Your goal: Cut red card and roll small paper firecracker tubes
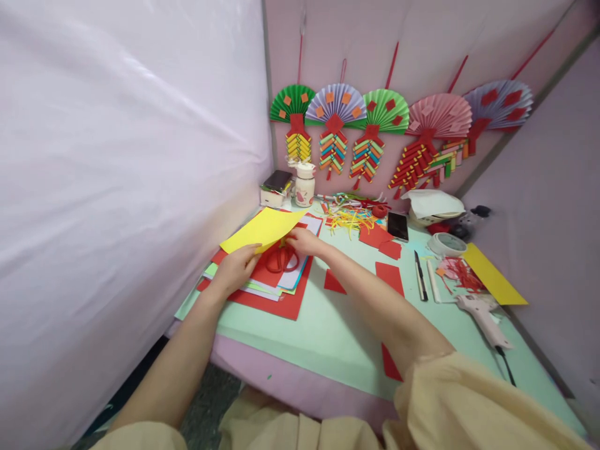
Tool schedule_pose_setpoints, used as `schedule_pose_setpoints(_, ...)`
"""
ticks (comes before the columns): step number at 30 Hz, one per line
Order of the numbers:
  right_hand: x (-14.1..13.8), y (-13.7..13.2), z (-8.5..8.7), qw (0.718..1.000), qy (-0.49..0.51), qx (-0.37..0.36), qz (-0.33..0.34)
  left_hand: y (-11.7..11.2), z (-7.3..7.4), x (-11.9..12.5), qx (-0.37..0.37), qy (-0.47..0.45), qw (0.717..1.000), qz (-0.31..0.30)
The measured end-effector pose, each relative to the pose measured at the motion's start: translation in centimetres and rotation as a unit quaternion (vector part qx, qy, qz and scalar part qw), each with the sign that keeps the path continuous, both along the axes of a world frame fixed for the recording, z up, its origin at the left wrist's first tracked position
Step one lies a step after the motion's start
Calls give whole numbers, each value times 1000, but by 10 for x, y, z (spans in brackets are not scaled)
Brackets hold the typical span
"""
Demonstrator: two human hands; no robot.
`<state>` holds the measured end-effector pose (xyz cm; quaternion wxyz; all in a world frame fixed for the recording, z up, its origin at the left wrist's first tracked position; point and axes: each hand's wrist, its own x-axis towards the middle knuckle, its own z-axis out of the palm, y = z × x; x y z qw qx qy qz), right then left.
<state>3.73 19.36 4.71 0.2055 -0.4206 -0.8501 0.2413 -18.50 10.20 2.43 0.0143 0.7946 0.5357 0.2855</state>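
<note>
Both of my hands hold one yellow paper sheet (262, 228) lifted a little above a stack of coloured paper (281, 294) at the table's left. My left hand (237, 269) pinches the sheet's near edge. My right hand (302, 240) grips its right edge. Red-handled scissors (281, 257) lie on the stack just under the sheet, between my hands.
Red paper pieces (389, 275), a phone (397, 225), a tape roll (447, 244), pens (420, 275), a glue gun (482, 315), a yellow strip (494, 275) and paper shreds (349, 219) lie on the green table (328, 331). A jar (304, 184) stands at the back. Paper fans (375, 125) hang on the wall.
</note>
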Motion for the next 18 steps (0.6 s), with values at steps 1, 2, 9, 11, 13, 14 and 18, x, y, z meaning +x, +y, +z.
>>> schedule_pose_setpoints(1,13,-4,2,1000,0,-5,-4,0,-2,0,-26,25,999,2)
schedule_pose_setpoints(2,26,-9,3,1000,2,-10,-13,-1,-3,0,-50,47,998,6)
schedule_pose_setpoints(9,106,-59,-9,997,3,-45,-60,-8,16,17,-134,125,983,23)
schedule_pose_setpoints(11,120,-73,-13,997,-5,-42,-66,1,22,30,-113,138,984,10)
schedule_pose_setpoints(13,131,-86,-16,997,-14,-30,-77,14,21,44,-102,161,982,1)
schedule_pose_setpoints(14,136,-92,-17,996,-17,-20,-85,22,18,52,-109,177,978,-2)
schedule_pose_setpoints(18,155,-105,-21,990,-23,30,-133,45,1,71,-177,235,956,16)
